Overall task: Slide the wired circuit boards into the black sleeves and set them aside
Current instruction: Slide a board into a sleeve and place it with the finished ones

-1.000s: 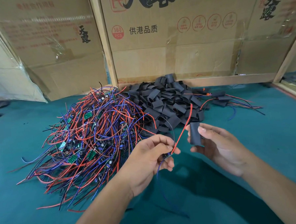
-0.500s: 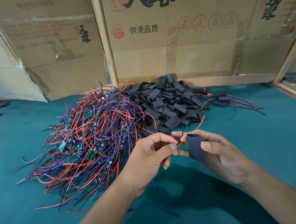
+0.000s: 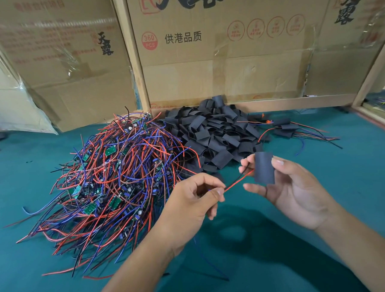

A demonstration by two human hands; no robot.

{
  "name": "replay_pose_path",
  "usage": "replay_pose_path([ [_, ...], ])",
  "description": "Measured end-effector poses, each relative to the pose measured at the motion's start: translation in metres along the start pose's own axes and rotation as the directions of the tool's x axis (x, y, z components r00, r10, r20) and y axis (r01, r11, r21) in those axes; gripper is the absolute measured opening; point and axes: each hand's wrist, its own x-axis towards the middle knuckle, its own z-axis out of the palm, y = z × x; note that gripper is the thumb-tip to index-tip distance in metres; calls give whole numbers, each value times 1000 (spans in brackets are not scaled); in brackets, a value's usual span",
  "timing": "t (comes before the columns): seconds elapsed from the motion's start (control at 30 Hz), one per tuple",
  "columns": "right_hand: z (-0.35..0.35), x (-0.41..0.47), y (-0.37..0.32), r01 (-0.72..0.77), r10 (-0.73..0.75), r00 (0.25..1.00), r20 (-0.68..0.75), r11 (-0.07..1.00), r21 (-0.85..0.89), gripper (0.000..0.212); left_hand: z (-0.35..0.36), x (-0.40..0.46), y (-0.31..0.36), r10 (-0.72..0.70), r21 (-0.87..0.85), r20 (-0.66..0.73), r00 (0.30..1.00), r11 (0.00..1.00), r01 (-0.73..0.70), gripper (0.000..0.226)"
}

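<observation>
The right hand (image 3: 294, 185) pinches a flat, matte black sleeve (image 3: 264, 167) upright between thumb and fingers, above the teal felt surface (image 3: 356, 182). The left hand (image 3: 190, 204) grips thin red and black wires (image 3: 238, 181) reaching into the sleeve; its circuit board is hidden.

"360 PCS" on cardboard box (image 3: 206, 78)

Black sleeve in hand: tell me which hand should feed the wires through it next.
Left. The left hand already pinches the red and black wires, whose ends reach the black sleeve. The right hand holds that sleeve, so it should just steady it.
</observation>
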Motion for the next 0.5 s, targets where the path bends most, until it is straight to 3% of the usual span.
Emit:
replay_pose_path([
  [0.17, -2, 0, -4, 23, -19, 997, -76, 999, 49, 38, -2, 0, 1, -10, 62, 0, 1000, 998, 10, 12],
  [0.33, 5, -4, 6, -1, 0, 1000, -19, 1000, -28, 29, -8, -5, 6, 82, 491, 137, 987, 860, -139, 15],
  [0.43, 11, -6, 12, -28, 31, 998, 48, 998, -56, 30, -7, -5, 9, 102, 518, 169, 980, 837, -177, 21],
  [0.5, 15, -7, 14, -36, 45, 994, 103, 996, -87, 33, -2, -5, 8, 80, 449, 150, 985, 882, -140, 19],
])
